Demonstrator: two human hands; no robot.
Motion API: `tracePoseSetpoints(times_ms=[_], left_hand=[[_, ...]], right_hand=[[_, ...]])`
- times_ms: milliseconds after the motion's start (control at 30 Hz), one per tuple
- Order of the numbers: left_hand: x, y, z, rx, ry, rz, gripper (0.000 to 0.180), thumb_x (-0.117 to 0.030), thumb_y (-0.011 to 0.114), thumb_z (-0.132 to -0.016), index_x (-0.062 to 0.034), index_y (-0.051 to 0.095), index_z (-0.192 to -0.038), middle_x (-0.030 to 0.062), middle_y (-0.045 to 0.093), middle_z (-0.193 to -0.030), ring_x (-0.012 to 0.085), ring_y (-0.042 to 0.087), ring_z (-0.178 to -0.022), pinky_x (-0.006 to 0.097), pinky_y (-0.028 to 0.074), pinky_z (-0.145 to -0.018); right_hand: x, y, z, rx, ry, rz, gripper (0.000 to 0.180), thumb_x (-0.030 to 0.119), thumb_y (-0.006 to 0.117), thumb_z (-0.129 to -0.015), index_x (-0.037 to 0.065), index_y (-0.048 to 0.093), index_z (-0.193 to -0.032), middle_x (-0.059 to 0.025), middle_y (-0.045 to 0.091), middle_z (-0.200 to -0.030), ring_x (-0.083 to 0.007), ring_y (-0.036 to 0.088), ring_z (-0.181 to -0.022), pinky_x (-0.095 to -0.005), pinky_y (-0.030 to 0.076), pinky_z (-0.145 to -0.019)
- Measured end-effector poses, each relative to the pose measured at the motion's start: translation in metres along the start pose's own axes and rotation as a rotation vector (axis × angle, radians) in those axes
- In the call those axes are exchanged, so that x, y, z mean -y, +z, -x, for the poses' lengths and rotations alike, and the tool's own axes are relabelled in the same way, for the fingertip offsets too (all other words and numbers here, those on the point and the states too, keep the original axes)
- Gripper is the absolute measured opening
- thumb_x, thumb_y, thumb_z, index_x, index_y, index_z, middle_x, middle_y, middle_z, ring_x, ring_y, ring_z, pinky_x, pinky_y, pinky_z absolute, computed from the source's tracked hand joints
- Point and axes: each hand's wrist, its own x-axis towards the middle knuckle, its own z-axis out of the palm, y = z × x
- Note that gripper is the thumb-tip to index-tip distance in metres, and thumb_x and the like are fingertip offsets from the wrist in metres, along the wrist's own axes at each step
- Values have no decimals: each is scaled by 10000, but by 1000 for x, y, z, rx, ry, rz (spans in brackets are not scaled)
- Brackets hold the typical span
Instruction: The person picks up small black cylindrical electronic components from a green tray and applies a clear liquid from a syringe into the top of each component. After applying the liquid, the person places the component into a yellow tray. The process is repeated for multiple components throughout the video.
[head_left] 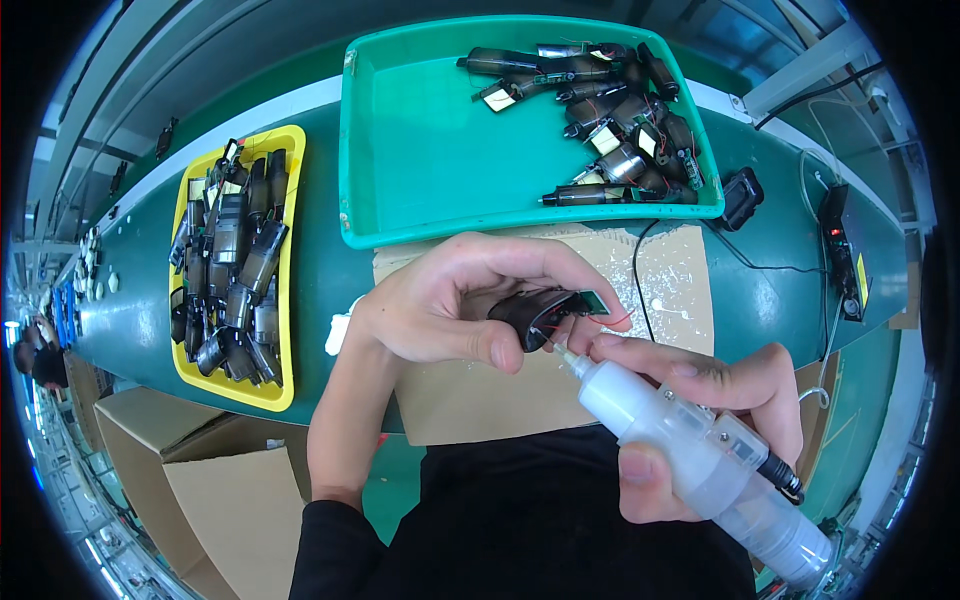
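Left hand (450,300) pinches small dark motor part (530,315) at frame centre; looks light, rigid, thin wires fragile, so grip body; right hand (700,400) wrapped around glue dispenser (690,455), nozzle at part's 5 o'clock; green tray (420,150) at 12.

Shallow green plastic tray (400,150) holding dark cylindrical wired parts (620,110); yellow plastic tray (290,300) filled with similar dark parts (230,270); stained brown cardboard sheet (680,280) on the green bench (320,270); open cardboard boxes (220,480) below.
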Motion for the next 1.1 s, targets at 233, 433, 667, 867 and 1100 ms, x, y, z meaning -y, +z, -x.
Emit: tracePoseSetpoints(times_ms=[233,433,667,867,1100], left_hand=[[-3,-1,-4,20,50,-56,691,-463,706,-772,90,543,-1152,146,599,-1053,198,577,-903,303,469,-728],[-40,-1,27,-264,92,-705,430,-206,641,-861,-14,545,-1234,74,586,-977,154,549,-841,271,460,-730],[-98,4,124,-1041,-213,-1681,416,-29,632,-793,-41,556,-1202,129,598,-1017,245,588,-908,323,455,-828],[-96,-12,120,-1201,-125,-2169,307,-113,627,-824,-27,598,-1118,167,567,-1123,343,518,-1051,404,383,-933],[-50,-34,-32,-520,48,-1830,263,-132,615,-845,-13,607,-1079,164,614,-1038,332,576,-997,384,453,-855]], right_hand=[[-14,15,8,-300,-67,-198,507,203,759,-735,-25,382,-986,-304,626,-980,-312,650,-928,-372,533,-801],[-36,16,13,-495,26,-210,486,306,705,-805,-21,379,-958,-277,636,-927,-280,649,-879,-380,521,-806],[-100,23,26,-388,314,-77,189,12,648,-792,-17,496,-900,-196,671,-929,-168,637,-841,-285,493,-775],[-99,22,27,-398,320,-74,206,30,690,-777,-1,524,-895,-149,686,-921,-124,631,-802,-257,498,-722],[-99,19,32,-407,295,-80,223,45,721,-760,10,535,-879,-120,691,-900,-104,635,-754,-242,510,-673]])
